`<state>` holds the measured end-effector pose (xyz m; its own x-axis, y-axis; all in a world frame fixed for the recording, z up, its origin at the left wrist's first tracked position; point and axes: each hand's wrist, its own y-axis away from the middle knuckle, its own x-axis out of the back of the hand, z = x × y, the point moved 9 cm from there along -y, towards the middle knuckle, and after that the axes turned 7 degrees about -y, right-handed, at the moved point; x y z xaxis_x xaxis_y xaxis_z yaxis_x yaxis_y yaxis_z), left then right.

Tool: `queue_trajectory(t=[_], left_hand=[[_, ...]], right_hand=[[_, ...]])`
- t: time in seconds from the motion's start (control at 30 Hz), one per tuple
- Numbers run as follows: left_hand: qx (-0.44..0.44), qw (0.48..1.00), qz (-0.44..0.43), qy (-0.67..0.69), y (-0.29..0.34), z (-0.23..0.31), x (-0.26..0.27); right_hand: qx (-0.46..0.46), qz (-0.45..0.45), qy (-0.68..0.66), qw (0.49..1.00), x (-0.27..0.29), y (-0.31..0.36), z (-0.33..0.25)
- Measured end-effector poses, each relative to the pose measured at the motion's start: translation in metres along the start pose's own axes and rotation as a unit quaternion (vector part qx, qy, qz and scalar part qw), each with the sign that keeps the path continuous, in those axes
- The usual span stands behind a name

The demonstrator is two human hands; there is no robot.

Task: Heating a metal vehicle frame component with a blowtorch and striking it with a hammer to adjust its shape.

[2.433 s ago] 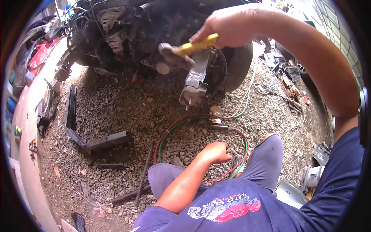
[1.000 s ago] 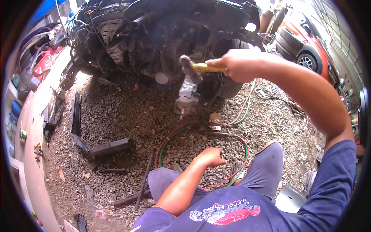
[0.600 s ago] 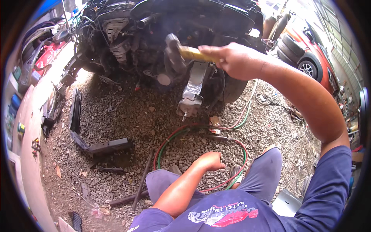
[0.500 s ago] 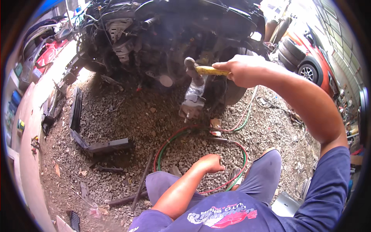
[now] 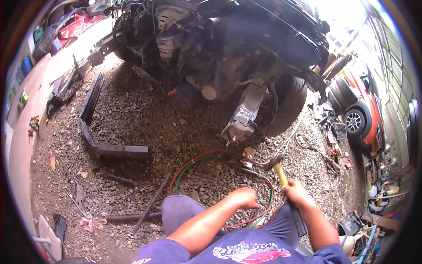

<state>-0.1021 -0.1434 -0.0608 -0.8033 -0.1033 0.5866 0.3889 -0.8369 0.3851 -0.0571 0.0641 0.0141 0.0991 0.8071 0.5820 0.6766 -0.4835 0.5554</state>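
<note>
My right hand is wrapped round the handle of a hammer, low above my right thigh. The hammer has a dark metal head and a yellow-and-black handle; its head points away from me, over the gravel. My left hand is closed in a loose fist beside my left knee, and nothing shows sticking out of it. In front of me, a silvery frame rail end juts from a stripped vehicle front, apart from the hammer. A bolt or stud pokes from its lower end.
A red and green twin hose loops over the gravel near my feet. Dark bent metal beams and a thin rod lie at left. A vehicle tyre stands beside the rail. An orange car and scattered parts occupy the right side.
My right hand has brought the hammer down from the rail end toward my right thigh, its head now away from the metal. The view has shifted; my left hand stays closed near the knee.
</note>
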Motion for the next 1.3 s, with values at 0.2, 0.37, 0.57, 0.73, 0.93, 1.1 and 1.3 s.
queue_trajectory(t=[0.2, 0.37, 0.57, 0.73, 0.93, 1.1, 1.3], left_hand=[[0.028, 0.997, 0.025, 0.069, -0.016, -0.013, -0.009], [0.091, 0.988, 0.036, 0.117, -0.033, -0.033, -0.018], [0.272, 0.85, 0.052, 0.448, -0.044, -0.074, -0.053], [0.293, 0.723, 0.206, 0.591, -0.046, -0.101, -0.073], [0.312, 0.664, 0.368, 0.571, -0.038, -0.175, -0.111], [0.325, 0.617, 0.407, 0.59, -0.003, -0.143, -0.084], [0.408, 0.631, 0.396, 0.527, 0.029, -0.164, -0.104]], right_hand=[[-0.119, -0.102, -0.062, 0.986, -0.057, -0.015, 0.111], [-0.085, -0.152, -0.048, 0.983, -0.088, 0.0, 0.091], [0.141, -0.162, 0.16, 0.964, -0.112, 0.014, 0.041], [0.256, -0.205, 0.205, 0.922, -0.118, 0.043, 0.013], [0.36, -0.263, 0.207, 0.871, -0.119, 0.057, 0.014], [0.32, -0.349, 0.307, 0.825, -0.052, 0.036, 0.01], [0.234, -0.365, 0.267, 0.861, 0.051, -0.089, 0.002]])
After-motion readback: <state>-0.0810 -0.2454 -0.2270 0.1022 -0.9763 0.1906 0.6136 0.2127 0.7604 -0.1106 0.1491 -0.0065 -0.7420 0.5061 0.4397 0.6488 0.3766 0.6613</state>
